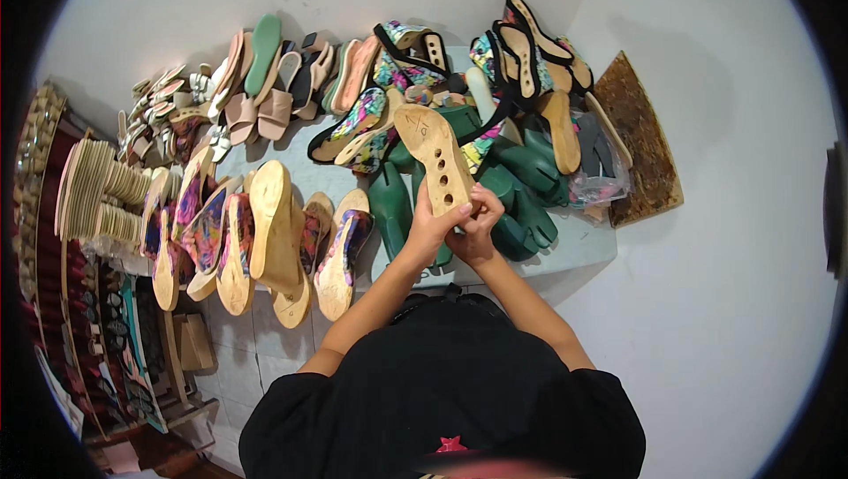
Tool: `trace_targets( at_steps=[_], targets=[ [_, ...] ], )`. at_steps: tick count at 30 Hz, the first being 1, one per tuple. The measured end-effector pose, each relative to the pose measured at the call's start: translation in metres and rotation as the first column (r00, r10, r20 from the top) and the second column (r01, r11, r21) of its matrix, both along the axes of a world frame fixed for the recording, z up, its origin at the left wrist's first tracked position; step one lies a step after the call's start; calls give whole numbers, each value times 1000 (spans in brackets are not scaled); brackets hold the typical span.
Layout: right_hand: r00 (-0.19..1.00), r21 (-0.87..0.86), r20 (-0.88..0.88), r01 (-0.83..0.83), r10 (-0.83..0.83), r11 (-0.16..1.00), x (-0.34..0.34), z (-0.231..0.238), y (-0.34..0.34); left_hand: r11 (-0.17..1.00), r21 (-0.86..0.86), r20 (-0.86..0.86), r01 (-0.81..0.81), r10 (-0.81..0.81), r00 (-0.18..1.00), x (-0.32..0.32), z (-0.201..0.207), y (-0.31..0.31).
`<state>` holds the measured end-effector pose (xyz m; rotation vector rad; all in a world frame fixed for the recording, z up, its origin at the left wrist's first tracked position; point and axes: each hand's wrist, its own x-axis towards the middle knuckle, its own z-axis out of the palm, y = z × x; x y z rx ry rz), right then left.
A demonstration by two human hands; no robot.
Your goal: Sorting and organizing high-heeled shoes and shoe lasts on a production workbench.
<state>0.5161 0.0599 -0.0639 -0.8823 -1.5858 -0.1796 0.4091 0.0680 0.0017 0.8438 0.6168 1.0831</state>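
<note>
Between my two hands a pale wooden shoe sole (430,139) is held up at a tilt, its broad toe end pointing away from me. A row of several dark round holes runs down its narrower part, and pen marks show near the toe. My left hand (431,230) grips the near end from the left, thumb laid across it. On the other side my right hand (479,225) has its fingers curled against the same end; some fingertips are hidden. Green shoe lasts (389,205) lie on the table just beyond and beside the hands.
Flower-patterned wedge sandals (530,60) crowd the table's far side. Wooden-soled sandals (235,258) line its near left edge, below slides (274,113). A brown textured board (638,143) leans by the white wall at right. Stacked soles (84,188) and shelves (110,329) stand left.
</note>
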Motion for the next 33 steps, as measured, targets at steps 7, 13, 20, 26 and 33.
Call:
trace_targets(
  at_steps=[7,13,20,26,33],
  targets=[
    [904,-141,-188,-412,384,900,43,6,-28,991,-110,-95,-82,72,993,18,-7,1],
    [974,-234,-52,205,-223,950,113,27,6,999,11,-267,-34,36,963,15,-16,6],
    [825,-518,255,556,-504,650,214,21,64,997,57,-327,-58,73,942,24,-24,3],
    [780,-745,471,602,-413,288,210,13,79,958,268,-585,-97,242,774,22,-46,6],
    [708,-784,454,606,-542,135,209,11,98,931,268,-562,-248,360,744,26,-24,1]
  ],
)
